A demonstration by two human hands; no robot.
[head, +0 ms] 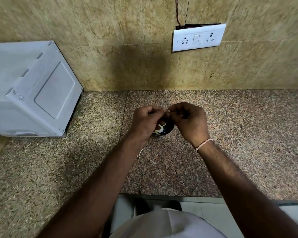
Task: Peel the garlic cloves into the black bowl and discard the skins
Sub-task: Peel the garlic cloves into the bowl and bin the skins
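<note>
1. My left hand (145,121) and my right hand (189,120) meet fingertip to fingertip directly above the black bowl (163,128), which stands on the speckled granite desk (230,134) in front of me.
2. Grip state: the fingers of both hands are curled inward. A small pale garlic clove (168,112) is pinched between the two sets of fingertips. Only a sliver of it shows, so I cannot tell its long axis or which hand carries most of the hold.
3. Key relation: the clove lies at the junction of both hands, equally near each, with the bowl straight below it. Anything released here should fall into the bowl.
4. Bowl contents: pale pieces and a reddish patch show between my hands. I cannot tell peeled cloves from skins there.
5. Hand pose: both forearms converge from the lower corners of the view, wrists raised, backs of the hands turned up towards the camera. A pale thread band (205,143) sits on my right wrist.
6. Skin scraps (140,152) lie on the desk just beside my left forearm, on the near side of the bowl.
7. Judgement: peeling is in progress. The next action calls for stripping the skin loose while holding the clove over the bowl.
8. Risk: loose skin may drop into the bowl with the clove.
</note>
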